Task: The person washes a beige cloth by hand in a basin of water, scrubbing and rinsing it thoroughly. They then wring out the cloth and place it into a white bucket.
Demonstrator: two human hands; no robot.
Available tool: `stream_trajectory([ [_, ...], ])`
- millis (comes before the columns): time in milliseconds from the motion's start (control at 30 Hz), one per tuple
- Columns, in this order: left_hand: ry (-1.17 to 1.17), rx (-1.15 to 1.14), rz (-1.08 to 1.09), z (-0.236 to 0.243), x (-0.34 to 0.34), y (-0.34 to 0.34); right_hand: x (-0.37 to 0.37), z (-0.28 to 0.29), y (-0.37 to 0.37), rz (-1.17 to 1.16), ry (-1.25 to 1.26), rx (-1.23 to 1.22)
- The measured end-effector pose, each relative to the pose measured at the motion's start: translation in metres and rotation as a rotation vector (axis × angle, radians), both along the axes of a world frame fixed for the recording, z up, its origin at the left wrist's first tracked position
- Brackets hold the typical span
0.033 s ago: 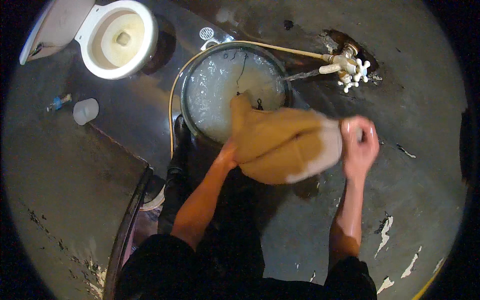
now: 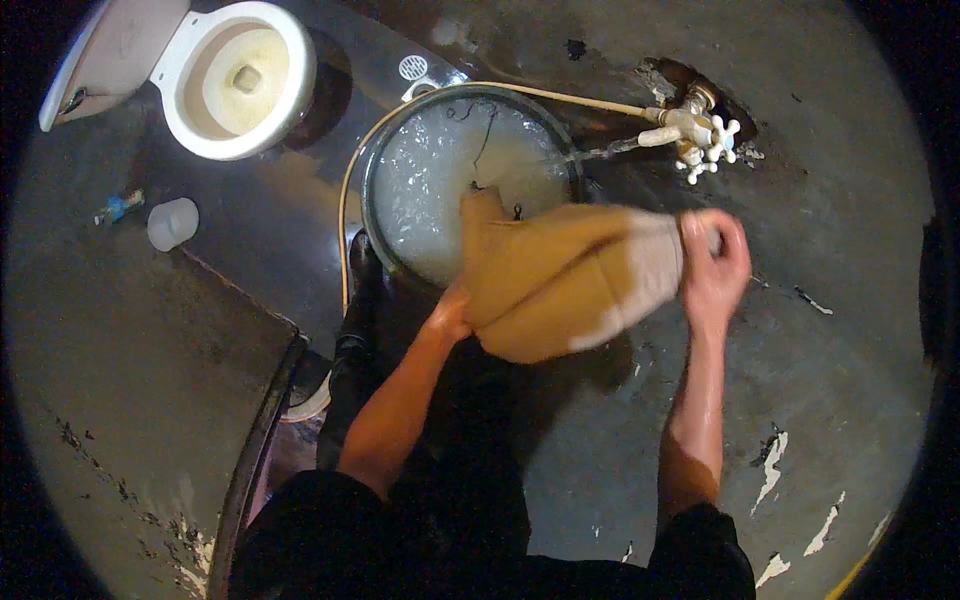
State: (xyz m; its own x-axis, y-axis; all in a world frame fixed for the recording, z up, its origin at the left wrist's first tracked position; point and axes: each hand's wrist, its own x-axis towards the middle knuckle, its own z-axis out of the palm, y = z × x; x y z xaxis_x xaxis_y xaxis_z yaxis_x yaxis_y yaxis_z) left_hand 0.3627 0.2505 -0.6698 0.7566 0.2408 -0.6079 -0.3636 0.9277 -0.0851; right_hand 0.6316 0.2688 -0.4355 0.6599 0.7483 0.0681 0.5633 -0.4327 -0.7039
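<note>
toilet (image 2: 235, 85) sits up in the far left corner of the floor (image 2: 820, 330). left hand (image 2: 450, 312) grips the tan cloth (image 2: 560, 275) by its near end, over the soapy basin's (image 2: 372, 200) rim. right hand (image 2: 712, 262) pinches the pale end tight, just below the tap (image 2: 690, 130).
</note>
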Motion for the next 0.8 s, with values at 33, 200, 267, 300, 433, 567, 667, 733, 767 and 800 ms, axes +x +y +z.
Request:
stream_trajectory([
  [33,0.012,0.024,-0.024,0.007,-0.007,0.006,0.012,-0.031,0.007,-0.038,0.030,-0.017],
  [200,0.006,0.042,-0.141,0.008,-0.027,0.010,0.012,-0.173,-0.032,-0.140,0.233,-0.417],
  [267,0.015,0.020,-0.119,0.003,-0.042,0.008,-0.016,-0.196,-0.043,-0.186,0.403,-0.541],
  [300,0.021,0.009,-0.106,0.001,-0.048,0.007,-0.033,-0.194,-0.039,-0.292,0.645,-0.495],
  [433,0.034,0.127,-0.217,0.010,-0.066,0.007,-0.064,-0.178,-0.021,-0.341,1.105,-0.388],
  [567,0.080,0.504,-0.400,0.038,-0.063,0.018,-0.071,-0.196,0.011,0.053,1.062,-0.400],
  [667,0.020,0.824,-0.572,0.086,-0.044,0.051,-0.058,-0.228,0.006,0.012,1.282,-0.443],
  [733,-0.062,0.950,-0.625,0.097,-0.040,0.068,-0.061,-0.222,0.000,-0.056,1.491,-0.443],
  [767,-0.118,0.976,-0.632,0.096,-0.036,0.073,-0.061,-0.217,-0.005,-0.094,1.589,-0.446],
  [800,-0.175,0.998,-0.639,0.095,-0.030,0.076,-0.062,-0.211,-0.011,-0.117,1.672,-0.430],
])
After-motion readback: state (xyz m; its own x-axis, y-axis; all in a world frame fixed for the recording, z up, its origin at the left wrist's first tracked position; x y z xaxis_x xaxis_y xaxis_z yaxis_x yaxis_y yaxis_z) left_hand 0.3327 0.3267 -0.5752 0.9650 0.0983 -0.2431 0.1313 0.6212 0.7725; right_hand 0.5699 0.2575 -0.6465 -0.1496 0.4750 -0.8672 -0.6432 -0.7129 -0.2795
